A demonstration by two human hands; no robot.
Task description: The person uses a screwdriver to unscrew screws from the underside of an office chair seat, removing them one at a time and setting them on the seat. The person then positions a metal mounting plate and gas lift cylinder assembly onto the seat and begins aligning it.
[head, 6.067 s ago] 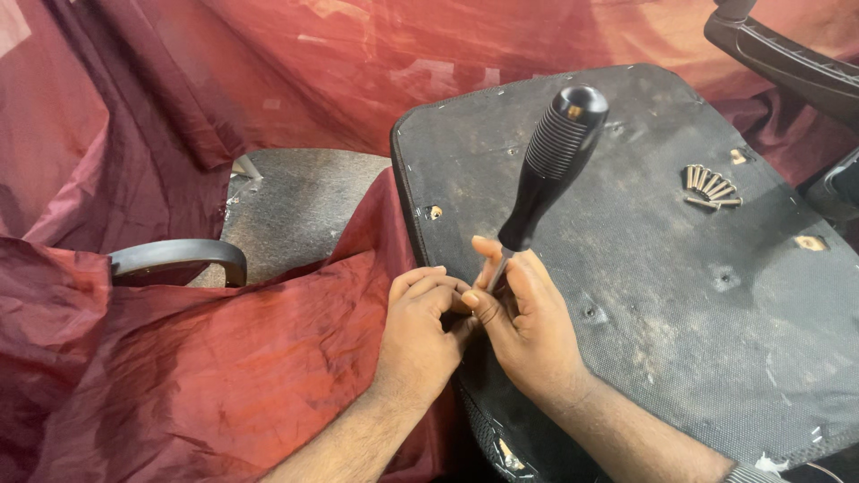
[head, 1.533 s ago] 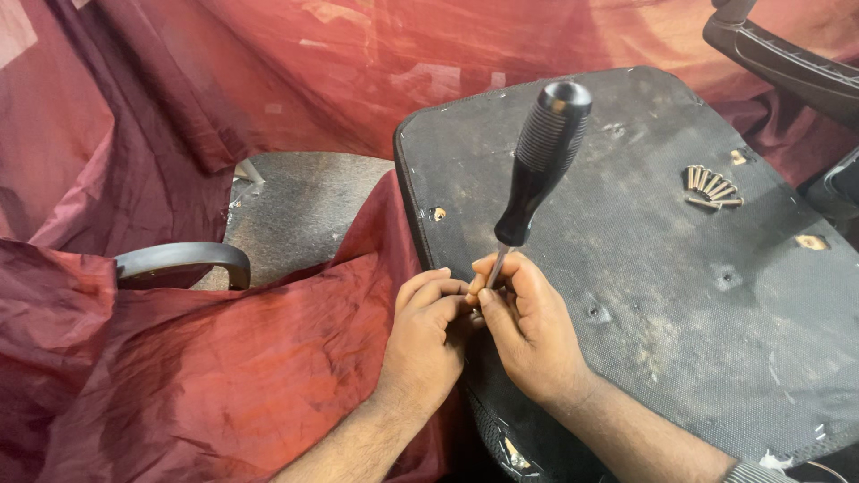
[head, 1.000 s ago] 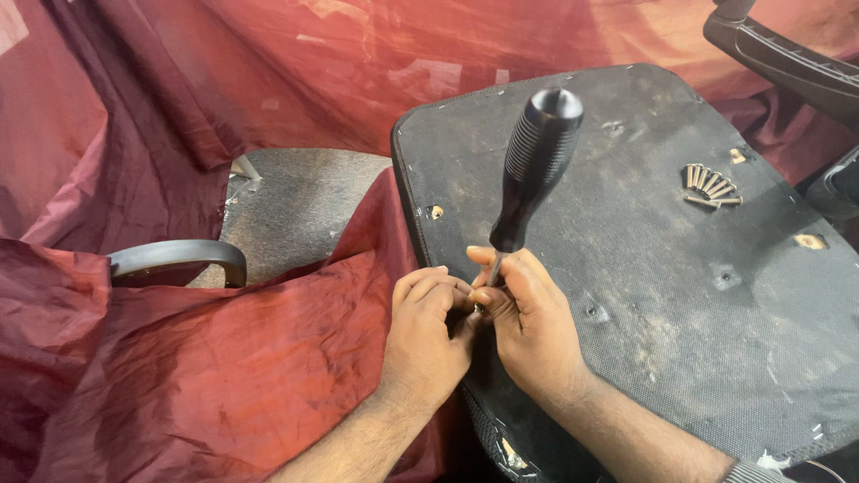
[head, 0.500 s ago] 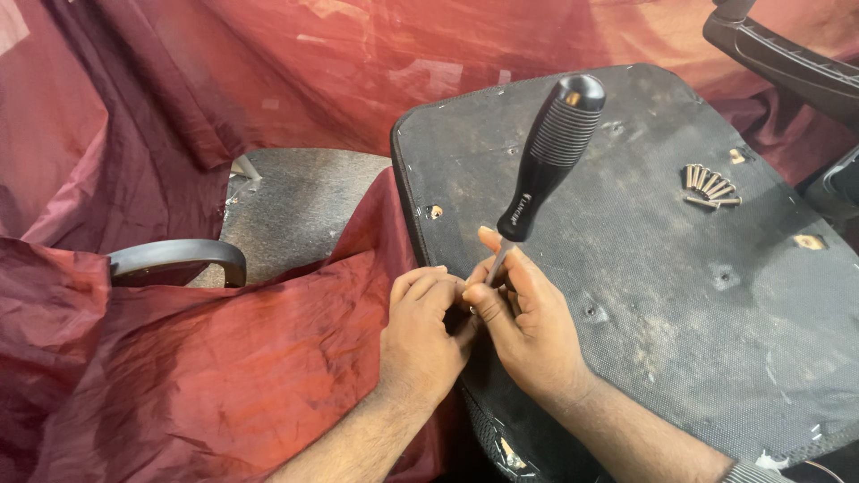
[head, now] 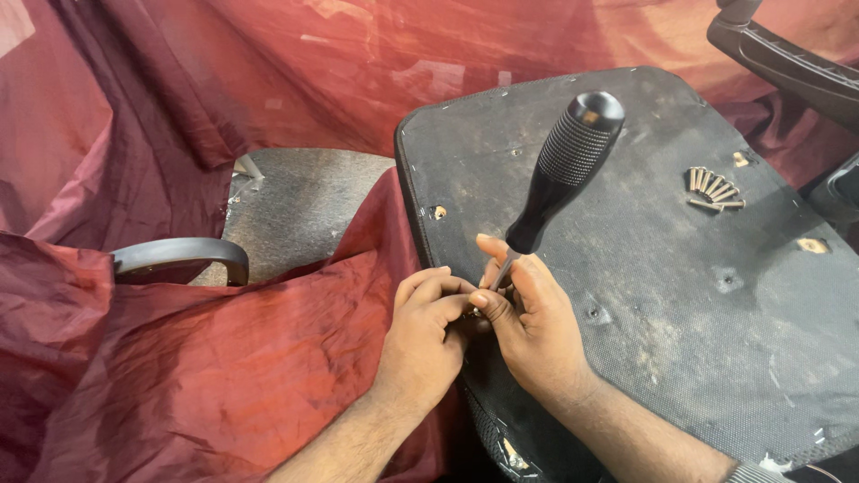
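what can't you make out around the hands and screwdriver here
- Head view: screwdriver tip and whatever it meets, hidden by the left hand and right hand.
- Small screws: too small to count surely.
- Armrest: cut off by the top right edge.

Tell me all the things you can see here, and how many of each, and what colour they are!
screwdriver: 1, black ribbed handle with a thin metal shaft, standing tilted over the near edge of the seat underside, shaft between the fingers
seat underside: 1, dusty black panel with small holes, right half of the view
loose screws: a small pile, count unclear, brassy, lying on the panel at upper right
armrest: 1, grey curved, left, poking out from the cloth
second armrest: 1, black, top right corner
cloth: 1 large sheet, red, crumpled, across left and top
left hand: 1, at the panel edge, fingertips by the shaft tip
right hand: 1, fingers pinching the screwdriver shaft
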